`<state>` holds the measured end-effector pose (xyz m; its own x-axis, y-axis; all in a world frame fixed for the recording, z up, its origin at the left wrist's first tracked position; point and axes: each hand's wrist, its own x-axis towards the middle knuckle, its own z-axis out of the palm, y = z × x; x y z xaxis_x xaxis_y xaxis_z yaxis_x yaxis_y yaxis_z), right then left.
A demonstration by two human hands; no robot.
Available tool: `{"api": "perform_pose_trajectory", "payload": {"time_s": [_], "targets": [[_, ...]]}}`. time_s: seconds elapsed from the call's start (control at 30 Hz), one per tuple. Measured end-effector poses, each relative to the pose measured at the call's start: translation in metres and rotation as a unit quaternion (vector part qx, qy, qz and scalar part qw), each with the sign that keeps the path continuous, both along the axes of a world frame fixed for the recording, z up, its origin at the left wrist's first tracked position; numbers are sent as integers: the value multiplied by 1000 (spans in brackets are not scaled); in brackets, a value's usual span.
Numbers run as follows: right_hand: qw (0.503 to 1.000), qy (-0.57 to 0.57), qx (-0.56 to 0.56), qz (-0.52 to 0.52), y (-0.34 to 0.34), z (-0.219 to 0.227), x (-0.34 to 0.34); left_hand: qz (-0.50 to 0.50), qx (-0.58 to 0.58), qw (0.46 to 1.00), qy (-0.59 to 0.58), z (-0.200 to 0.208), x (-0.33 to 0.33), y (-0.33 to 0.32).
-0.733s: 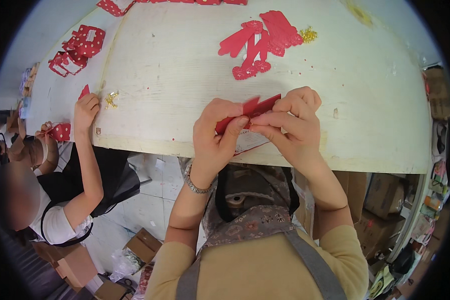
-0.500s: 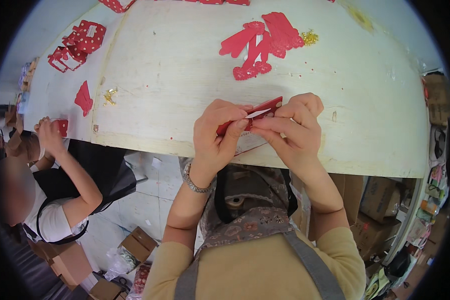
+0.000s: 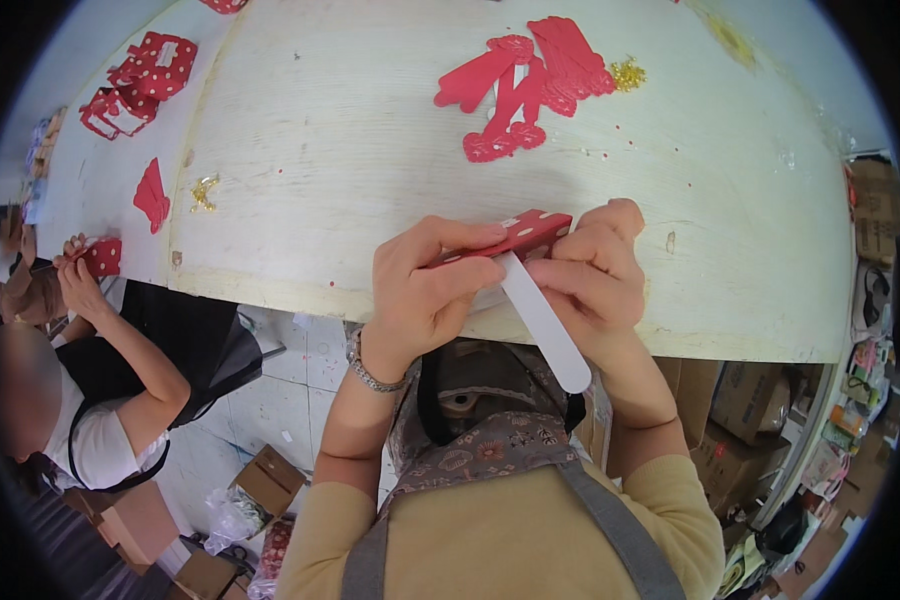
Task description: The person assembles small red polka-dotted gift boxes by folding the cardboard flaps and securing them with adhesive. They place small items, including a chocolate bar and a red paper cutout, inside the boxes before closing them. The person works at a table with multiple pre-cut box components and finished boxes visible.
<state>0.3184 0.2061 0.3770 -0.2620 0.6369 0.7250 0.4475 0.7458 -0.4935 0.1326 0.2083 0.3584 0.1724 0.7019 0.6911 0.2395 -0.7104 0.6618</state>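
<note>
Over the table's front edge, my left hand is closed on a small red box with white polka dots, thumb below and fingers on top. A white strip with a rounded end sticks out from under the box and slants down toward my apron. My right hand is closed at the box's right end, its fingers curled; its fingertips are partly hidden beside the strip. Farther back lie red paper strips with scalloped ends, overlapping in a loose pile. Small gold fasteners are heaped beside them.
On the left, a co-worker's hand holds another red dotted box. Near it lie red strips, gold fasteners and finished-looking dotted boxes. The white table ends just before me. Cardboard cartons stand below at right.
The box has turned in my hands, showing its dotted side. The white strip now hangs out long toward me. My left hand has shifted slightly left and down.
</note>
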Motion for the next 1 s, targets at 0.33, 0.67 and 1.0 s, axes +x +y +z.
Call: {"api": "perform_pose_trajectory", "payload": {"time_s": [0.33,0.67,1.0], "targets": [[997,-38,65,1,-5,-3,-1,-7,43,998,-37,-10,1,3],[1000,-16,7,0,-1,5,-4,-7,-14,999,-45,-6,0,4],[999,-15,35,-32,-2,9,-9,-29,-55,996,-59,3,-3,7]]}}
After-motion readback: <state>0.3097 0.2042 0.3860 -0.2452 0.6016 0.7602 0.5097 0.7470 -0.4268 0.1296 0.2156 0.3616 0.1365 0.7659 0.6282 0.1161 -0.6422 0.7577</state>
